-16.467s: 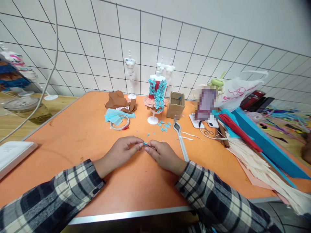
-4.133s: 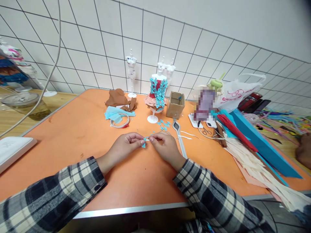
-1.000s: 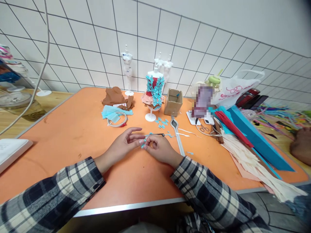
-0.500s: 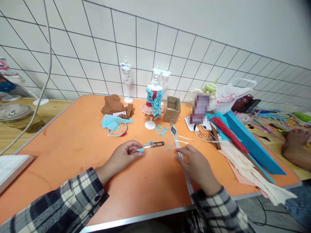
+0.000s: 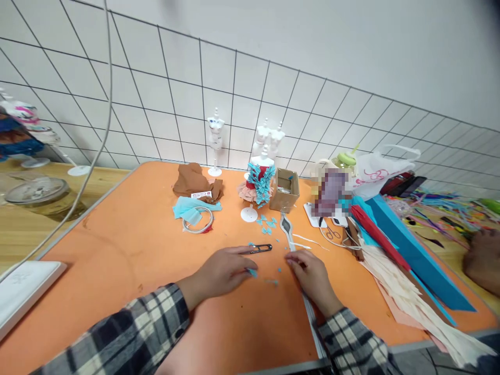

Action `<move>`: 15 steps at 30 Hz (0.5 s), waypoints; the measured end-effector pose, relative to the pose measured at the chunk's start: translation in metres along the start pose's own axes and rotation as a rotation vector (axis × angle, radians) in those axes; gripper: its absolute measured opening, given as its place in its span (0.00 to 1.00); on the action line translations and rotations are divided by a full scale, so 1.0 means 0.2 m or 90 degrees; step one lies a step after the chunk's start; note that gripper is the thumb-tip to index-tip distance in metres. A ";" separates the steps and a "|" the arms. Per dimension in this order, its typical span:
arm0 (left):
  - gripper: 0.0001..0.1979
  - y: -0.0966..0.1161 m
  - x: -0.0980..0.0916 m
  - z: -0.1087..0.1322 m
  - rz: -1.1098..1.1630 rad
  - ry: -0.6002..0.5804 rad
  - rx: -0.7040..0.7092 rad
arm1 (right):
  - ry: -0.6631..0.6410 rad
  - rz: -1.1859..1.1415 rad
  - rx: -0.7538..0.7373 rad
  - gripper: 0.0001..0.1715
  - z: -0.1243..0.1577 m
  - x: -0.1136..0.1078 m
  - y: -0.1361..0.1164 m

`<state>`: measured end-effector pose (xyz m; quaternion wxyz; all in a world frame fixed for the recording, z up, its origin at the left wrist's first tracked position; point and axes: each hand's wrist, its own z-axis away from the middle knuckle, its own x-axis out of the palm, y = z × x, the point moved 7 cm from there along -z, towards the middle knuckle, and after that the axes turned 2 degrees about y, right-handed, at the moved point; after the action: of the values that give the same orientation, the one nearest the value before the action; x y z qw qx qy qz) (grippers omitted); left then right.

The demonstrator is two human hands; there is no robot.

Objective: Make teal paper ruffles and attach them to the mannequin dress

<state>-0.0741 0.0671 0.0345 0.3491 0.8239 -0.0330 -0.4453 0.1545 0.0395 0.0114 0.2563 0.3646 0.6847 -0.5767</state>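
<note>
My left hand (image 5: 224,271) is palm down over the orange table, its fingers bent and a small blue fabric piece (image 5: 252,272) at the fingertips. Partly under its forefinger lies a pair of thread snips (image 5: 261,248) with a black handle; the blades are hidden. My right hand (image 5: 312,276) rests on a grey strap (image 5: 288,229), fingertips drawn together; whatever they may hold is too small to make out. Tiny blue scraps (image 5: 275,282) lie between the hands. Beyond the snips are several small blue fabric bows (image 5: 267,224), in front of a mini dress form (image 5: 260,182) covered in blue bows.
A cardboard box (image 5: 284,191) stands right of the dress form. Brown cloth (image 5: 193,182), blue cloth (image 5: 191,209) and a ring (image 5: 198,221) are at back left. Orange-handled scissors (image 5: 332,233), a cable and fabric strips (image 5: 406,286) fill the right. Another person's foot (image 5: 482,260) is at the far right.
My left hand has moved right with the blue piece, now covering the snips' blades. The scraps lie nearer to me, between the hands. The camera view has shifted slightly.
</note>
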 end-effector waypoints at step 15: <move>0.13 -0.09 0.01 0.03 -0.258 -0.060 -0.067 | -0.096 0.183 -0.160 0.25 0.32 0.16 -0.30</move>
<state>-0.0821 0.0780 0.0203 0.2928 0.7726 0.1405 -0.5455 0.0823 -0.0200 0.0104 0.4303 0.3796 0.6707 -0.4700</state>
